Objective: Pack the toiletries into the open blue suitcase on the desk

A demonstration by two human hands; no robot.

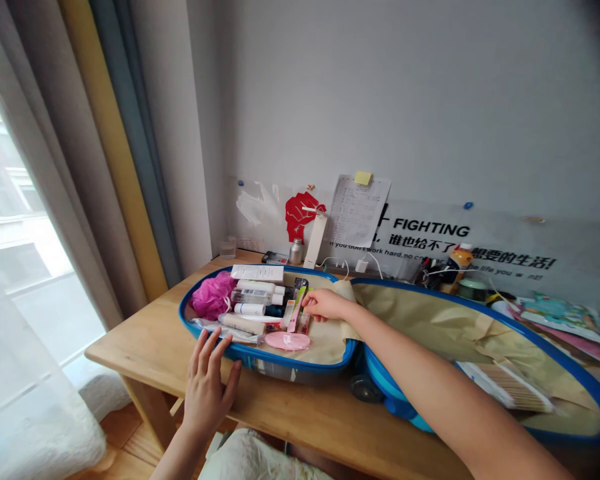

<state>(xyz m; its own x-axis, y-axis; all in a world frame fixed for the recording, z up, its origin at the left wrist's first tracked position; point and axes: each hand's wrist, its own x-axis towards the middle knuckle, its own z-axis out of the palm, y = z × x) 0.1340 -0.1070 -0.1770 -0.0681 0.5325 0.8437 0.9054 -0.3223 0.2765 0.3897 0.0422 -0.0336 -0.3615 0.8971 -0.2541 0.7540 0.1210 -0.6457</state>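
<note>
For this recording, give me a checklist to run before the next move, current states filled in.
1. Suitcase open on the table: ok.
2. Pink mesh sponge inside the left half: ok.
3. Right hand over the left half: ok.
4. Right hand gripping something: cannot tell, too small.
5. Left hand touching the near rim: cannot tell.
6. Right half free of items: not ok, a brown-and-white ribbed item lies there.

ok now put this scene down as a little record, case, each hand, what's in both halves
case: blue-rimmed suitcase, open on a wooden table
left hand: open, fingers spread at the near rim
right hand: over the left half, beside a slim pink item; grip unclear
left half: magenta puff, white box, bottles, pink oval item
right half: white-and-brown pack
</note>
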